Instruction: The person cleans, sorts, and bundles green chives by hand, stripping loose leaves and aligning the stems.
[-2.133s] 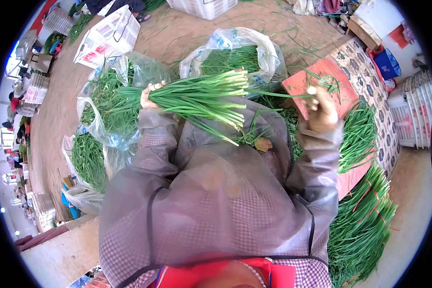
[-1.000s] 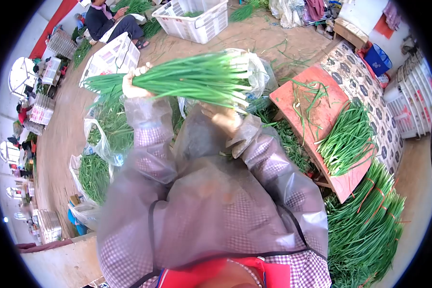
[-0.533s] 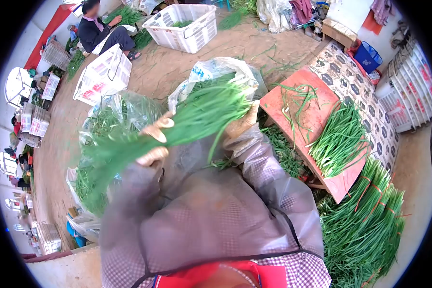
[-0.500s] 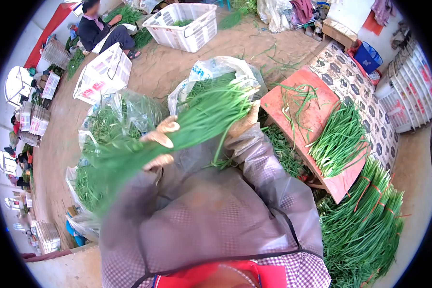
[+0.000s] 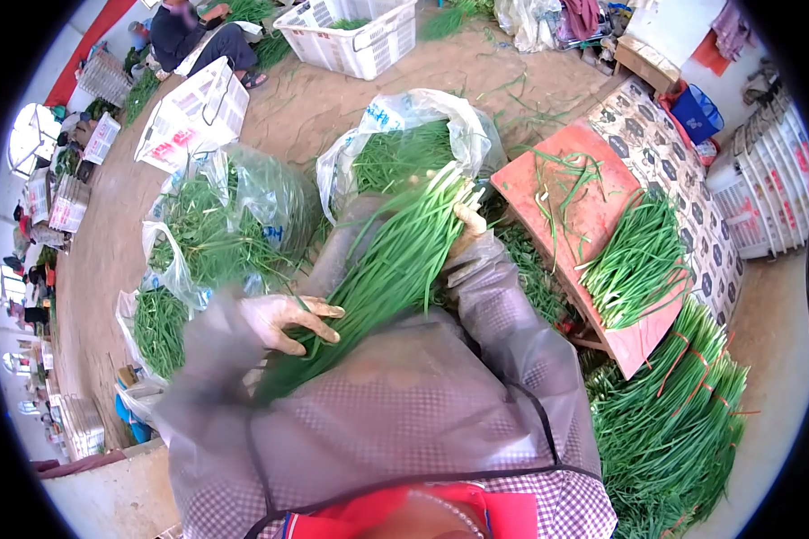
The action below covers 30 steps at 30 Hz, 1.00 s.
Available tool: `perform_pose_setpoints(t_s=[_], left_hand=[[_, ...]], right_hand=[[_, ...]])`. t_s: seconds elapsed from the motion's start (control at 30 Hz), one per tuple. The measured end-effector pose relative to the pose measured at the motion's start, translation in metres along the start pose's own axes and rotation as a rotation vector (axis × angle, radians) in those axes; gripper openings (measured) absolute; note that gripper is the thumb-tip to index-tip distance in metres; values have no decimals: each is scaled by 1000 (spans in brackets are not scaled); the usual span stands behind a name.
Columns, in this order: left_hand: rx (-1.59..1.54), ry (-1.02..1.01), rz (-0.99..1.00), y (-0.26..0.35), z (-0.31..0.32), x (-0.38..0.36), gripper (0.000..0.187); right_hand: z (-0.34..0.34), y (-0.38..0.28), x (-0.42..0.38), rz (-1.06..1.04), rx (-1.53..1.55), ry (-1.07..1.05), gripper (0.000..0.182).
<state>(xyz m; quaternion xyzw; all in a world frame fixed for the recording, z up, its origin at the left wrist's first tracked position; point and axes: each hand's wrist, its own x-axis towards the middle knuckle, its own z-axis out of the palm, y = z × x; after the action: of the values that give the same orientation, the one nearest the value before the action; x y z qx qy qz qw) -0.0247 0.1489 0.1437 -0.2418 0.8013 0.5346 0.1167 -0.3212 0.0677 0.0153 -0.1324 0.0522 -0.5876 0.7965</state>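
A loose bunch of garlic chives (image 5: 382, 251) slants across my lap, white stem ends up and to the right, leaf tips down and to the left. My right hand (image 5: 466, 226) grips it close to the stems. Against the leafy lower end rests my left hand (image 5: 289, 322), fingers spread and not closed round the leaves. Both hands look gloved. Just beyond the bunch, an open plastic bag (image 5: 476, 135) holds more greens. Another bag (image 5: 283, 202) full of loose leaves stands to the left of it.
On my right is a low red board (image 5: 535, 184) bearing scraps and a pile of chives (image 5: 634, 260). Tied bundles (image 5: 679, 422) lie below it. White crates (image 5: 193, 117) and a seated person (image 5: 193, 40) are farther off. Stacked crates (image 5: 764, 184) stand at the right wall.
The bunch has swung from nearly level to a steeper slant, its leaf end nearer my body. My left hand has dropped lower, and the right still grips the stem end.
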Motion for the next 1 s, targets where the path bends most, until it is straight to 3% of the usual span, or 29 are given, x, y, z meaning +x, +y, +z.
perform_pose_setpoints(t_s=[0.1,0.13,0.17,0.2,0.23,0.27,0.3,0.37,0.4,0.43,0.47,0.53,0.67,0.77,0.87,0.9,1.0], left_hand=[[-73,68,86,21,-33,-24,39],[-75,173,182,24,-46,-29,26],[-49,215,68,43,-64,-33,20],[30,443,153,42,-69,-32,17],[-270,617,8,45,-74,-27,17],[-146,796,47,42,-84,-11,19],[21,922,246,20,-91,16,22],[-29,850,166,-10,-94,61,30],[-297,738,128,-28,-89,85,40],[-333,701,24,-30,-83,107,44],[-366,684,57,-23,-80,122,48],[-205,806,19,-17,-74,139,49],[-324,865,24,-46,-70,151,47],[-269,883,-81,-25,-71,145,47],[-335,829,-6,-15,-68,145,47],[-168,822,-124,9,-72,135,47],[-48,778,-7,-7,-75,134,48]], right_hand=[[-1,-5,8,-19,-126,-147,73],[-1,-7,9,-12,-128,-147,73],[-1,-8,10,1,-160,-150,74],[0,-8,11,13,-191,-152,75],[6,-9,11,12,-201,-165,75],[11,-10,11,16,-204,-165,75],[15,-10,11,8,-215,-166,74],[18,-10,13,-1,-230,-168,73],[18,-11,15,34,-222,-198,72],[19,-12,16,67,-216,-228,72],[22,-13,17,67,-223,-225,72],[30,-16,15,34,-429,-106,68],[26,-24,14,-10,-585,-47,68],[31,-19,16,-72,-495,-37,63],[42,-11,20,-128,-507,86,59],[42,-11,21,-91,-553,103,58],[47,-15,23,-48,-524,116,58]])
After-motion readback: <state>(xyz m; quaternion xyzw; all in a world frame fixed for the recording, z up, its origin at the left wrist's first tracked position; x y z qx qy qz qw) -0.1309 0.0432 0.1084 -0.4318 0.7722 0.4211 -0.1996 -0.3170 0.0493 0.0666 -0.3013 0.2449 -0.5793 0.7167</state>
